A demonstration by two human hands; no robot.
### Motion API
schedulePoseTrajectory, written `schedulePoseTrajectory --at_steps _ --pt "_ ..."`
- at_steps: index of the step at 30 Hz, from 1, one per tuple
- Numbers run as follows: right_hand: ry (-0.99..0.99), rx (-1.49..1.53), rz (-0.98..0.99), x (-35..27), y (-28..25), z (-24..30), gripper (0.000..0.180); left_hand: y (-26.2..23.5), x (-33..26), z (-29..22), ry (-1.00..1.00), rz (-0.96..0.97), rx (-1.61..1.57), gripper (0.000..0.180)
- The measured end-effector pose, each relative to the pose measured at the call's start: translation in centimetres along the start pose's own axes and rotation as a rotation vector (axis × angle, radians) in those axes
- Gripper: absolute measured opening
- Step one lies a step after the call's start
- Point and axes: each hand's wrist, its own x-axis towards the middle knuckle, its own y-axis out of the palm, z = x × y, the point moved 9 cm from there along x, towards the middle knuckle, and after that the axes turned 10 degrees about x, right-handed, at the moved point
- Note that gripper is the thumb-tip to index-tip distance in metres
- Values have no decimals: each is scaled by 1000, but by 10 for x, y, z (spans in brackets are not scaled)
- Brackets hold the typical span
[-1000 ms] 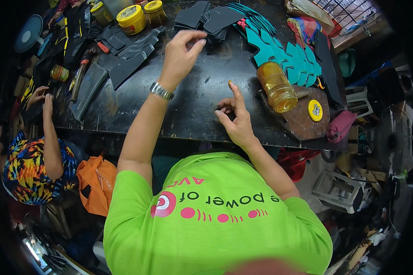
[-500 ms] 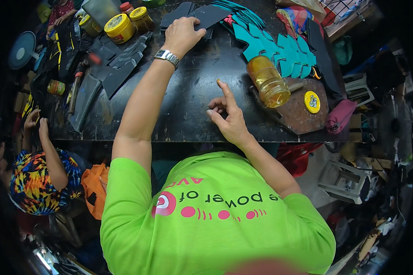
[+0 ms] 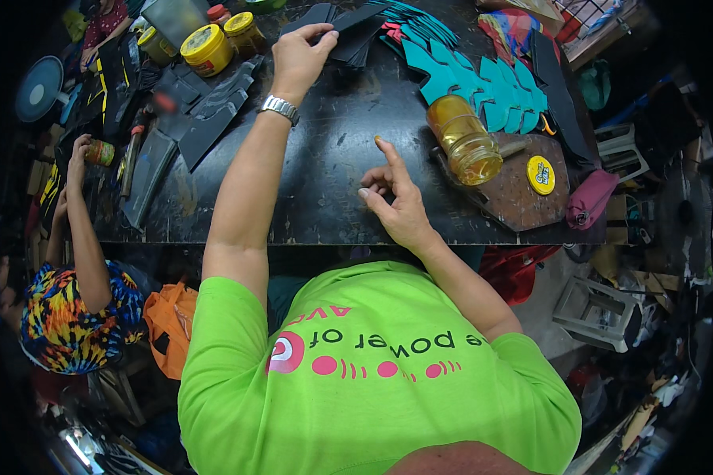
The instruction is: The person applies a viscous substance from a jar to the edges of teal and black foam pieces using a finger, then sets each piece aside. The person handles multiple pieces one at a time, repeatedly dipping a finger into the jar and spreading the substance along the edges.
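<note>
My left hand (image 3: pixel 299 63), with a metal watch on its wrist, reaches to the far side of the dark table. Its thumb and fingers are closed on the edge of a flat black cut piece (image 3: pixel 364 22), tilted over a stack of similar black pieces (image 3: pixel 352 52). Over the table's near part, my right hand (image 3: pixel 401 203) holds nothing. Its index finger points away with a brownish smear on the tip, and the other fingers are loosely curled. Right of it, a jar of amber liquid (image 3: pixel 461 141) lies tipped, its mouth toward me, by a brown board (image 3: pixel 523 198).
Teal cut pieces (image 3: pixel 483 87) fan out at the far right. A yellow lid (image 3: pixel 540 175) sits on the board, beside a mauve pouch (image 3: pixel 592 198). Yellow-lidded tubs (image 3: pixel 207 49) and black pieces (image 3: pixel 222 119) occupy the left. A co-worker's hand (image 3: pixel 79 162) is near a small jar (image 3: pixel 100 153).
My left hand has shifted slightly left with the black piece, uncovering more of the stack. My right hand stays put. At the left, the co-worker's hand has moved up to the small jar.
</note>
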Motion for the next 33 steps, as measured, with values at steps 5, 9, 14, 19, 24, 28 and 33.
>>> schedulePoseTrajectory --at_steps 5,9,14,19,24,28,33 --pt "-13 0 -4 0 0 3 82 -45 -29 -1 0 -77 -167 24" --pt "-73 46 3 -5 2 17 76 -73 -87 -12 139 -1 -350 25" --pt "-480 -148 235 -21 24 57 68 -49 -159 -24 292 411 -55 22" --pt "-379 -89 176 -17 22 48 73 -52 -135 -26 350 303 105 24" --pt "-340 -97 143 -16 21 41 81 -33 -53 -35 245 62 37 33" --pt "-248 -75 126 -12 20 32 85 6 -19 -40 215 21 540 56" --pt "-212 -76 143 -12 21 30 87 29 -7 -19 87 186 518 53"
